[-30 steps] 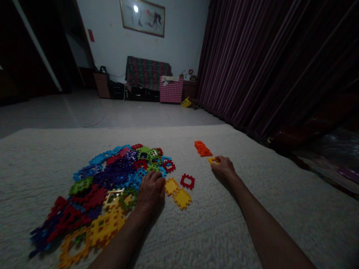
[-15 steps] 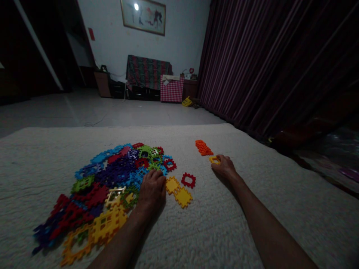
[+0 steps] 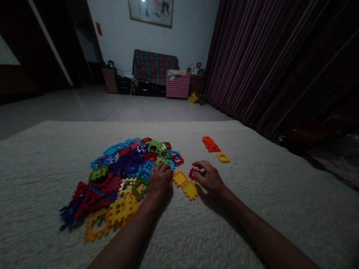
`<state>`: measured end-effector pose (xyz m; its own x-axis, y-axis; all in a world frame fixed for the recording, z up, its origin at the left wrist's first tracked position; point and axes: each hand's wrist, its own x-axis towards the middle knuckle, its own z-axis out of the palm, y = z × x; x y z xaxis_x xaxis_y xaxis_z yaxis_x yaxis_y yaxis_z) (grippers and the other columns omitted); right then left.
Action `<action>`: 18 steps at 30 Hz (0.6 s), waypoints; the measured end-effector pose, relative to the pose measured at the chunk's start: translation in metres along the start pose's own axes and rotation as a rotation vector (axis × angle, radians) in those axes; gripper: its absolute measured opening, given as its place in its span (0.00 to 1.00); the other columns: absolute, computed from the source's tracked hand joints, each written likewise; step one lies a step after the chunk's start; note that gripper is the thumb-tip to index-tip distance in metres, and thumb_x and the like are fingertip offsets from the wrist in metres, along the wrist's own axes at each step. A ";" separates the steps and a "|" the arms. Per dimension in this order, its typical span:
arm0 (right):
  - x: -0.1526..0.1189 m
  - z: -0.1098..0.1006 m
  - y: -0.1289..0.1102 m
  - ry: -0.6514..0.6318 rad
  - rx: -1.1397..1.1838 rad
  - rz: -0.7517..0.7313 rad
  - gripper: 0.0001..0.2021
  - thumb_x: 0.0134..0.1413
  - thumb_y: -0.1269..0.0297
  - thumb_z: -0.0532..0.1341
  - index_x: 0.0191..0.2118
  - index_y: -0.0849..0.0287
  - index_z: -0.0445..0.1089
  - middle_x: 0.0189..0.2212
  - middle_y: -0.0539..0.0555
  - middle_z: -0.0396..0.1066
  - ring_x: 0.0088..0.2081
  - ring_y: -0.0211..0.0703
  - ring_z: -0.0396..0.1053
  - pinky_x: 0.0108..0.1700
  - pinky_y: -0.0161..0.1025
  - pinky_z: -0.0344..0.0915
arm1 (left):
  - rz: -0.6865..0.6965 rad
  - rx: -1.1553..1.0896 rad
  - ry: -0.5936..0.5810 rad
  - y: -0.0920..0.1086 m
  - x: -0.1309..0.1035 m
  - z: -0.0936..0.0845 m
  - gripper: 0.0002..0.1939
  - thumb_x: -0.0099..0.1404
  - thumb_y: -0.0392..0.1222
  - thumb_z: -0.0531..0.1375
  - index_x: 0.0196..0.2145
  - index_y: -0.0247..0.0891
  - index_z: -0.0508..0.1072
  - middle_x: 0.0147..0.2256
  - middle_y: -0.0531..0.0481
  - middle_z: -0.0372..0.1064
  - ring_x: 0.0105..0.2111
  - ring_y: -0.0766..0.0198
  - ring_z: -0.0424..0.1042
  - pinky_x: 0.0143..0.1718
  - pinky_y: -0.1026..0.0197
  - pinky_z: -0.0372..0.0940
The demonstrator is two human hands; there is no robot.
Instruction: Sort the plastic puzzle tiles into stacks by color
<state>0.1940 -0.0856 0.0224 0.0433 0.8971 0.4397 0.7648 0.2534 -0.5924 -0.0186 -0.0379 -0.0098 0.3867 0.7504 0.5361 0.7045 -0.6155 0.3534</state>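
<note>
A heap of toothed plastic building tiles (image 3: pixel 126 164) in purple, blue, red, green and yellow lies on the quilted cover. My left hand (image 3: pixel 160 181) rests at the heap's right edge, fingers curled down and together; whatever lies under them is hidden. Beside it are two solid yellow tiles (image 3: pixel 180 178), corner to corner. My right hand (image 3: pixel 209 179) reaches over a red frame tile (image 3: pixel 193 172), thumb and forefinger apart around it. Farther right lies a yellow frame tile (image 3: pixel 223 158), with a row of stacked orange tiles (image 3: pixel 211 144) just behind it.
The pale quilted cover (image 3: pixel 252 216) spreads under everything, its far edge meeting a tiled floor (image 3: pixel 157 108). Against the wall stand a cloth-draped cabinet (image 3: pixel 154 67) and a red checked box (image 3: pixel 177 85). Dark purple curtains (image 3: pixel 246 56) hang at right.
My right hand has let go of the yellow frame tile near the orange ones and moved left to the red frame tile. My left hand stays by the heap. The view has shifted slightly.
</note>
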 end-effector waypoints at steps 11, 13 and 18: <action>-0.017 0.025 -0.067 -0.253 -0.374 -0.093 0.08 0.58 0.61 0.62 0.39 0.59 0.74 0.42 0.59 0.74 0.47 0.50 0.67 0.52 0.47 0.57 | -0.028 -0.072 -0.017 -0.001 0.002 -0.002 0.10 0.64 0.31 0.59 0.37 0.41 0.79 0.46 0.46 0.78 0.50 0.51 0.70 0.53 0.46 0.64; -0.013 0.024 -0.063 -0.243 -0.317 -0.095 0.08 0.61 0.63 0.58 0.35 0.59 0.73 0.37 0.57 0.74 0.42 0.47 0.68 0.49 0.44 0.58 | -0.042 -0.084 -0.012 0.001 0.002 -0.003 0.09 0.64 0.31 0.59 0.37 0.41 0.79 0.45 0.47 0.78 0.50 0.51 0.70 0.53 0.46 0.64; 0.009 0.007 -0.022 -0.025 -0.009 0.130 0.17 0.65 0.58 0.50 0.33 0.58 0.73 0.29 0.53 0.74 0.30 0.42 0.68 0.36 0.38 0.62 | -0.060 -0.090 0.023 0.004 0.001 -0.002 0.09 0.66 0.33 0.60 0.37 0.41 0.79 0.45 0.47 0.78 0.52 0.51 0.68 0.55 0.46 0.63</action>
<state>0.1732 -0.0806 0.0351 0.1260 0.9311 0.3424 0.7595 0.1314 -0.6371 -0.0173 -0.0402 -0.0065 0.3308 0.7818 0.5286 0.6691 -0.5892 0.4529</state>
